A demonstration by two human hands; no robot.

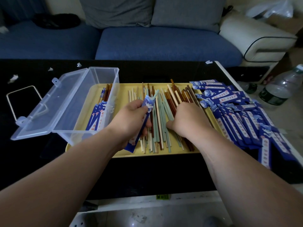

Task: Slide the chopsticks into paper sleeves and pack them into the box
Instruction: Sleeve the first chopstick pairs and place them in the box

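Clear plastic box (pixel 105 76) sits at left, over the left end of the yellow tray (pixel 155 155), hinged lid (pixel 54 102) swung open to the left onto the black desk (pixel 147 174). Inside: a handful of sleeved chopsticks (pixel 98 115) lying lengthwise against the right wall, brown and patterned ends poking out the far side.

Tray middle holds the loose chopsticks (pixel 159 115), teal, cream and brown, in a rough heap running near to far. Pile of empty blue paper sleeves (pixel 242 118) at right, spilling off the tray's right edge onto the desk.

Left hand (pixel 131 115) is over the tray just right of the box, fingers (pixel 146 126) curled round one blue sleeve (pixel 141 128), with a teal chopstick (pixel 156 94) sticking out its far end.

Right hand (pixel 188 118) is knuckles-up on the loose heap, fingers bent down into the sticks. Can't tell whether it grips any.
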